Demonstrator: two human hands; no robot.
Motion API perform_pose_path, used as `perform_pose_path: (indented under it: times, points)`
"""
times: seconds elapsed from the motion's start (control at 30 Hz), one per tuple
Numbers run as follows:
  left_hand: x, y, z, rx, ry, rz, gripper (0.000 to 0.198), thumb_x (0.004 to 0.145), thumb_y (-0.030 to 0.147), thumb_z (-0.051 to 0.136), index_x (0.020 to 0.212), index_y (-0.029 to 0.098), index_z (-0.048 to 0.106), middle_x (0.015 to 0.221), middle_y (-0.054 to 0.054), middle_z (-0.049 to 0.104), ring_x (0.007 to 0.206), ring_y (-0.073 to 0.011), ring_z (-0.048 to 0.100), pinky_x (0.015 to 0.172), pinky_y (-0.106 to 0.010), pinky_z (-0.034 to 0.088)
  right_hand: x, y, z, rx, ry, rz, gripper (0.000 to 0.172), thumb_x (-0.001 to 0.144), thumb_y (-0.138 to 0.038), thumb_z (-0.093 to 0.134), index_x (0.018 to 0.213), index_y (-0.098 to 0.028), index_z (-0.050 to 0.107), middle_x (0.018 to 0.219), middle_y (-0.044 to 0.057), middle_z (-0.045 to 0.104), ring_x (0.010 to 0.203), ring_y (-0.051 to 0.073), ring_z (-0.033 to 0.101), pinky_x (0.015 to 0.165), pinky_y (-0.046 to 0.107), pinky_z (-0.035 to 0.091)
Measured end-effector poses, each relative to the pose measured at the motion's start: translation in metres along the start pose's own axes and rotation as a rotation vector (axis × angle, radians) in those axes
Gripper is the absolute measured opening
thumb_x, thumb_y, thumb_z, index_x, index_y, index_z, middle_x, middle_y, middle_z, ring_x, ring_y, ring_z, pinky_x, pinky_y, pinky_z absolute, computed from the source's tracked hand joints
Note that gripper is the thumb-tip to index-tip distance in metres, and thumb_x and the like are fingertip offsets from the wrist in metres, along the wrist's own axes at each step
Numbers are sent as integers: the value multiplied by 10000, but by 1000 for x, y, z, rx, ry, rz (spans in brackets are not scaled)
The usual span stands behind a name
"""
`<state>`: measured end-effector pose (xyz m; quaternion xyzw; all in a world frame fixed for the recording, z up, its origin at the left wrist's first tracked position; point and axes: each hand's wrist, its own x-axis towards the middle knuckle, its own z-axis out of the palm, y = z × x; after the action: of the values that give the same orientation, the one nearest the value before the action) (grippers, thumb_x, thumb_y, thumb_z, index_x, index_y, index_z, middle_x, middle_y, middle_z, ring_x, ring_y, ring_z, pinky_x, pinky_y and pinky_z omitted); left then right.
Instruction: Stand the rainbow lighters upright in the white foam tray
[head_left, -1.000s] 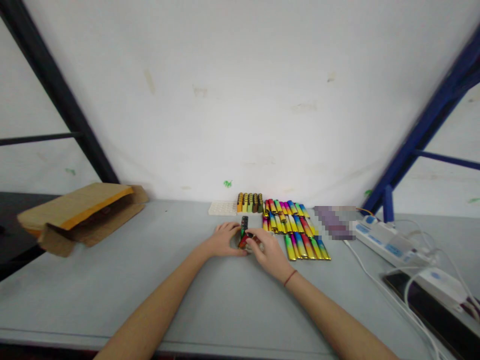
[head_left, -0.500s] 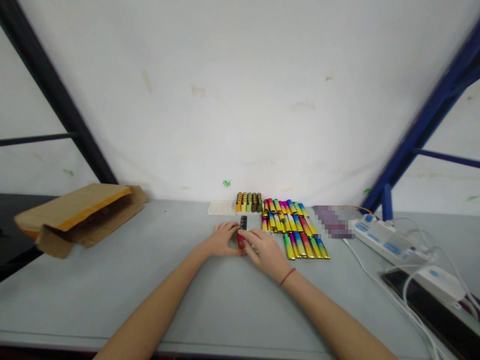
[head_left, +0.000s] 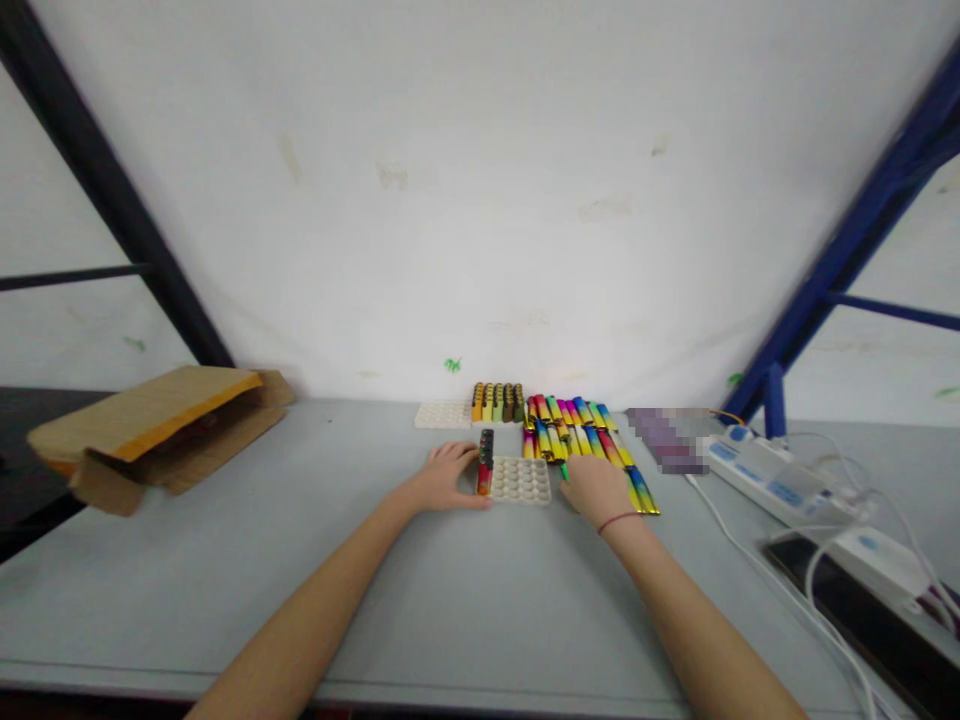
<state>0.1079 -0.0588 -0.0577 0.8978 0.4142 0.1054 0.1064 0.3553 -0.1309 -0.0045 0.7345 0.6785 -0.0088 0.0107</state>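
A white tray with rows of round holes [head_left: 521, 481] lies on the grey table. Several colourful lighters [head_left: 484, 463] stand upright in its left column. My left hand [head_left: 447, 477] rests against the tray's left side next to those lighters, fingers curled. My right hand [head_left: 595, 486] lies to the right of the tray on the near row of rainbow lighters [head_left: 585, 440] laid flat on the table; its fingers are curled over them and I cannot see whether they grip one.
A second white tray [head_left: 444, 414] with a row of upright lighters [head_left: 498, 403] stands at the back by the wall. A cardboard box [head_left: 154, 424] lies at left. Power strips [head_left: 765, 466], white cables and a black device [head_left: 862, 617] lie at right.
My right hand left the upright lighters at the tray's left side and moved right onto the flat rainbow lighters, uncovering the tray. The left hand stayed put.
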Motion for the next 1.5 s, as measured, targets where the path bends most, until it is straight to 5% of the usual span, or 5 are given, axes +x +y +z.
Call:
perform_pose_path:
  times: [0.5,0.8,1.03,1.27,1.5]
  points:
    - [0,0,0,-2,5,10,842,683,695,658,1333,198,462,1400,-146,446,1258,-362,405,1046,-488,288,11,7,5,177,32,-112,225,818,-318,567,894,-129,663,920,178,700,872,285,665,691,319,437]
    - [0,0,1,-2,5,4,842,681,707,648,1339,219,455,1397,-134,450,1257,-357,406,1048,-481,283,18,8,12,564,195,-232,232,873,-219,496,1095,-164,531,954,88,671,836,202,620,691,263,385]
    - [0,0,1,-12,12,9,842,677,700,655,1339,218,459,1394,-135,454,1261,-361,404,1055,-484,273,32,-2,29,943,388,-199,326,887,-470,422,698,-207,455,646,-6,528,643,162,514,594,264,370]
    - [1,0,2,-4,20,12,847,676,713,647,1338,218,462,1387,-133,461,1254,-364,411,1049,-484,282,31,-13,36,1469,168,-249,403,807,-623,496,790,-227,423,567,-68,468,438,104,422,429,231,337]
    - [0,1,0,-2,0,0,838,681,693,659,1340,216,457,1400,-132,447,1263,-356,400,1048,-478,288,32,-18,34,1761,6,59,493,828,-657,325,554,-247,316,411,-90,197,346,86,178,349,233,166]
